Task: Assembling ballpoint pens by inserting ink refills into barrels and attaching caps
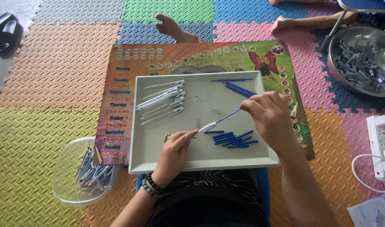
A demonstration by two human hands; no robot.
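My left hand (175, 150) pinches a white pen barrel (206, 127) over a grey tray (146, 143). My right hand (271, 117) holds a thin blue refill (228, 116) whose tip meets the barrel's end. Several white barrels (163, 101) lie in the tray's left part. Long blue refills (238, 88) lie at its far right. Short blue pieces (232, 139) lie just below the held barrel. A few small metal springs (215, 111) are scattered in the middle.
The tray rests on a colourful printed board (116, 105) over foam floor mats. A clear plastic bowl (70, 168) of pen parts sits at left, a metal basin (361, 59) of parts at upper right, a white power strip (382, 147) at right. Another person's feet (171, 27) are beyond the board.
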